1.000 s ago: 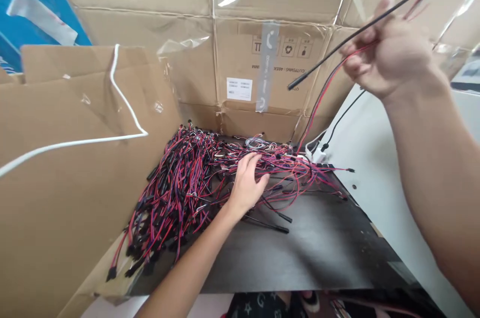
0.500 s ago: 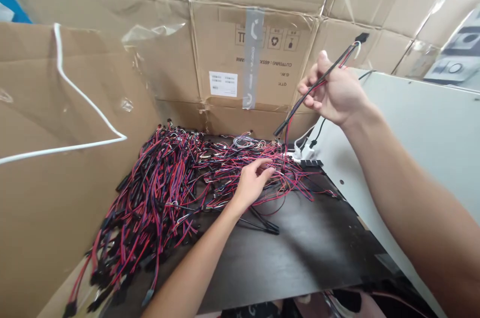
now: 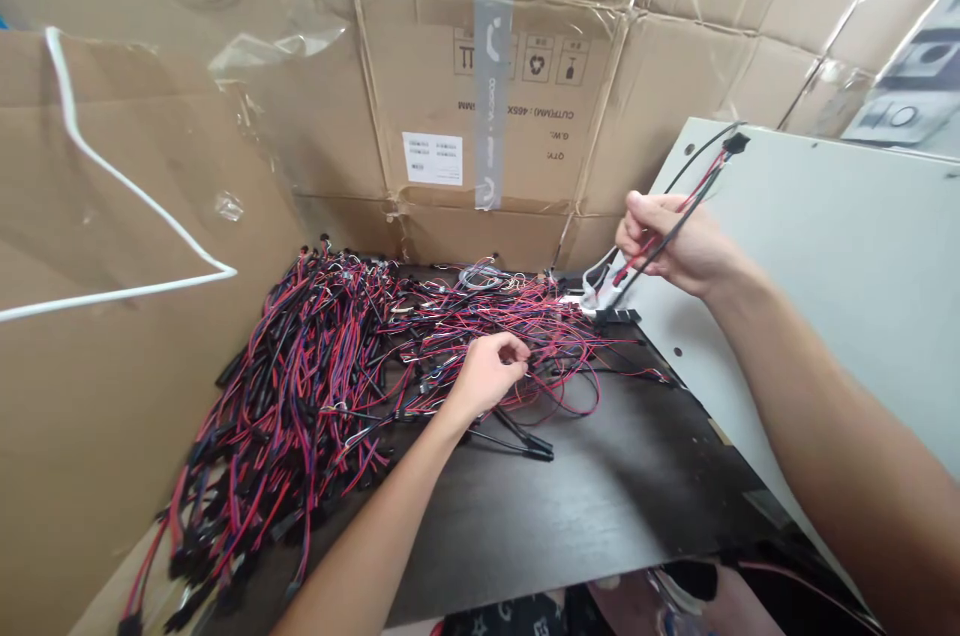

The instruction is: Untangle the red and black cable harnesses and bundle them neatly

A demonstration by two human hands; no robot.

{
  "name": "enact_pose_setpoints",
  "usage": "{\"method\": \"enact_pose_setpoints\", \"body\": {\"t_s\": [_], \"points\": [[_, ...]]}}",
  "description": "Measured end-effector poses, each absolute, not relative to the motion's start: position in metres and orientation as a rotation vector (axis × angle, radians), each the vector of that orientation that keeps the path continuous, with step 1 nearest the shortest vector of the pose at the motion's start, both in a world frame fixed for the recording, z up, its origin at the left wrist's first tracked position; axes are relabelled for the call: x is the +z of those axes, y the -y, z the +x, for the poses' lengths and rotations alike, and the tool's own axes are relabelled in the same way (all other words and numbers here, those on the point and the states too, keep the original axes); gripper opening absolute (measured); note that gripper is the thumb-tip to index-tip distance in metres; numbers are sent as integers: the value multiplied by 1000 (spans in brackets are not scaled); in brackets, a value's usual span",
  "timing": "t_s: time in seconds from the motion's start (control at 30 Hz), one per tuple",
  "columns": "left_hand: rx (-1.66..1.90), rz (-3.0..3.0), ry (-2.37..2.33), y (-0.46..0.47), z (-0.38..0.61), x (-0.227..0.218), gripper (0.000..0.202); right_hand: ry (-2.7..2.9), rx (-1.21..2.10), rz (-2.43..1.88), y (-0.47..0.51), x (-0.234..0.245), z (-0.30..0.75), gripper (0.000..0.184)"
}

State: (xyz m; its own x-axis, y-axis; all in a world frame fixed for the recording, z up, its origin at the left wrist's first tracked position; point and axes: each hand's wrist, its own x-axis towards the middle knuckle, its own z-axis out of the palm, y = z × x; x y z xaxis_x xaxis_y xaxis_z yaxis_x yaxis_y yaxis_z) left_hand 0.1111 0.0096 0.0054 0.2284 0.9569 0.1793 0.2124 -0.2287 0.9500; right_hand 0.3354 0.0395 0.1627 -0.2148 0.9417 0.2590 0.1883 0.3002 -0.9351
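Above the pale panel, the right hand is clutching a black-and-red wire lead in closed fingers. On the tangled wire heap, the left hand is curling its fingers narrowly against the strands, grip unclear.

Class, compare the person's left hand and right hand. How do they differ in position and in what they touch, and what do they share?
The left hand sits low, on the tangled red-and-black wire pile; the right hand is raised above the white panel. The right grips a black-sleeved wire harness; the left's hold is unclear. Both are bare.
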Motion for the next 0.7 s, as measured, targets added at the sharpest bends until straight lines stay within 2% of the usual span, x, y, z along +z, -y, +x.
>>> {"method": "enact_pose_setpoints", "body": {"t_s": [0.2,0.3,0.47,0.53,0.7], "points": [[842,1976,-1312,-8,101,12,27,1546,882,-1270,-24,150,380,53],[832,2102,-1440,-9,93,15,22,1240,782,-1242,-15,146,399,50],[1105,1809,-1480,-15,78,21,11,946,746,-1221,-7,136,410,42],[1225,1656,-1379,-16,76,23,7,978,778,-1260,-6,126,405,39],[1306,1514,-1220,-13,79,27,9,1270,1045,-1236,-3,91,389,45]]}}
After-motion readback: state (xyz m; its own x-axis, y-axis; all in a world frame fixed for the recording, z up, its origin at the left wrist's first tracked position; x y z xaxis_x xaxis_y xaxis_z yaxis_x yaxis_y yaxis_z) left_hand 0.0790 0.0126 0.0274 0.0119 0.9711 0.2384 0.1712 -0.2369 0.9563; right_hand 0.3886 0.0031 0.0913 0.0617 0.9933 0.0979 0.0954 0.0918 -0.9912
